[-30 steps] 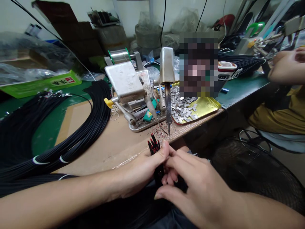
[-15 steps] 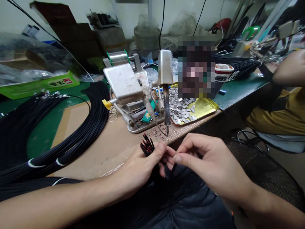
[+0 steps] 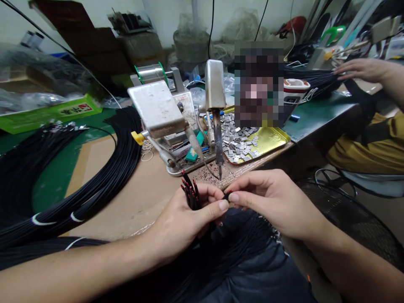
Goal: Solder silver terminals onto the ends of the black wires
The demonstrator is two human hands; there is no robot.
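My left hand is closed round a bunch of black cables, whose red-tipped ends stick up above the fingers. Between finger and thumb, my right hand pinches the end of one black cable, close to the left thumb. Just beyond both hands a soldering iron points straight down from its holder, its tip above the bench. Below, more black cables spread over my lap. Small metal connector shells lie in a gold tray behind the iron.
A metal soldering stand with a solder spool occupies the bench. Thick coils of black cable lie at left, near a green box. A fan grille is low on the right. Another person's hand reaches over cables at far right.
My right fingers now hold a cable end up beside my left thumb. The bunch stands more upright in my left hand. The other person's hand has reached left over the cables.
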